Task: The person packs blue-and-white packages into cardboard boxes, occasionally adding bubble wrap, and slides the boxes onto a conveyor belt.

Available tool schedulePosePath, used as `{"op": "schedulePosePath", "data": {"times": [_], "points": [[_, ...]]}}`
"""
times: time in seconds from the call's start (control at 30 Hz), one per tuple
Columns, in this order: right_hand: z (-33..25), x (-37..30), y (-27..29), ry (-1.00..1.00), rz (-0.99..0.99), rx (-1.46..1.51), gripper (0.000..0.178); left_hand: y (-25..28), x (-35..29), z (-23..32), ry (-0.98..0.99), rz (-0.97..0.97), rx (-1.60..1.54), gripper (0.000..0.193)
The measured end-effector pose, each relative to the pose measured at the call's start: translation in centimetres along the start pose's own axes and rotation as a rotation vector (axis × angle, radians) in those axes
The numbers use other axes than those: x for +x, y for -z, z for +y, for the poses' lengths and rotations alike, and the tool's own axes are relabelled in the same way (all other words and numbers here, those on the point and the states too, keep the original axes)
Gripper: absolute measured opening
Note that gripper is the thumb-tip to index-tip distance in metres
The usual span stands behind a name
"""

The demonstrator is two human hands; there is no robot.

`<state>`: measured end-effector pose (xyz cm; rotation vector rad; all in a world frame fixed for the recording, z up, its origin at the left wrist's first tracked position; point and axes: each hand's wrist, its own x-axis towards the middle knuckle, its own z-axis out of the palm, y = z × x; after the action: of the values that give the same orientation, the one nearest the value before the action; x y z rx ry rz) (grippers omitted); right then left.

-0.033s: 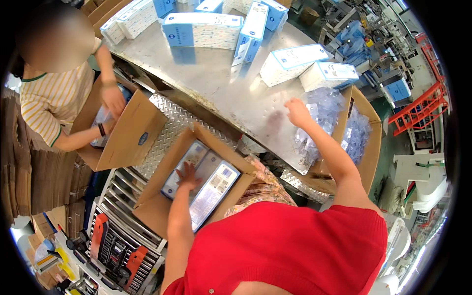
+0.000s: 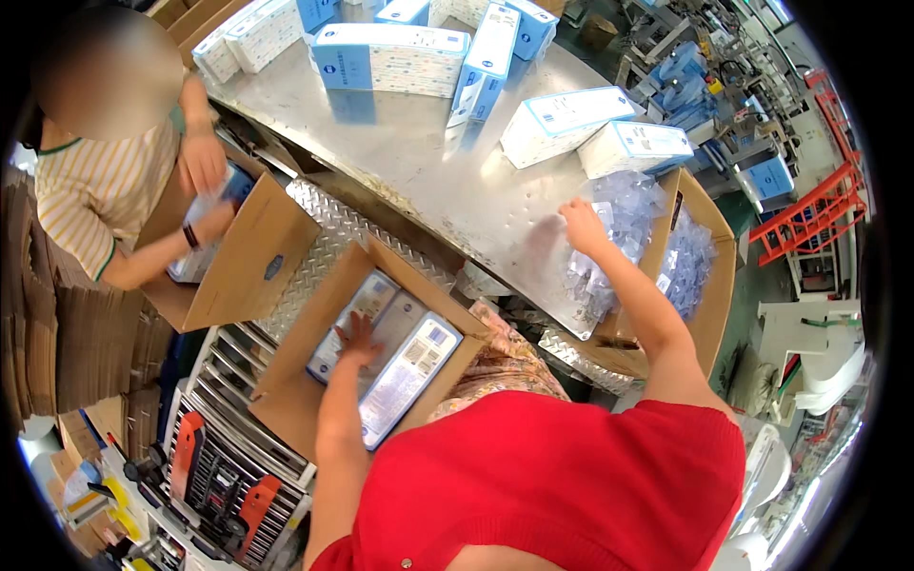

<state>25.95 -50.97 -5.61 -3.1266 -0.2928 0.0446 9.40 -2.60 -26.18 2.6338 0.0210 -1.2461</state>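
Observation:
My left hand (image 2: pixel 358 344) reaches into an open cardboard carton (image 2: pixel 286 411), fingers spread over the blue-and-white boxes inside. One long box (image 2: pixel 409 376) with a printed label lies along the carton's near right side; another box (image 2: pixel 376 297) lies along the far left. Over the metal table's right end, my right hand (image 2: pixel 583 226) has its fingers drawn together beside a heap of clear plastic packets (image 2: pixel 633 205). Whatever its fingertips hold, if anything, cannot be made out. More clear packets (image 2: pixel 687 266) fill a cardboard box (image 2: pixel 719 285) at the table's end.
Several blue-and-white boxes (image 2: pixel 395 62) stand on the metal table (image 2: pixel 409 152). At the left, a co-worker in a striped shirt (image 2: pixel 105 205) has both hands at another carton (image 2: pixel 252 252). Below lie a roller conveyor (image 2: pixel 214 381) and stacked flat cardboard (image 2: pixel 100 352).
My right hand has shifted slightly right and down, closer to the clear packets. My left hand stays on the boxes. The co-worker's hands have moved at their carton.

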Motion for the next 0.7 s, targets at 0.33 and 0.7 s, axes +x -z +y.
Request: {"op": "schedulePosePath", "data": {"times": [0.33,0.7], "points": [[-10.9,0.2,6.7,0.214,0.283,0.898,0.015,15.6,-16.0,-0.3,-0.384,0.195,-0.900,0.038],[-5.0,12.1,11.6,0.698,0.117,0.556,0.060,34.3,-10.8,15.5,-0.691,0.688,-0.501,0.023]]}}
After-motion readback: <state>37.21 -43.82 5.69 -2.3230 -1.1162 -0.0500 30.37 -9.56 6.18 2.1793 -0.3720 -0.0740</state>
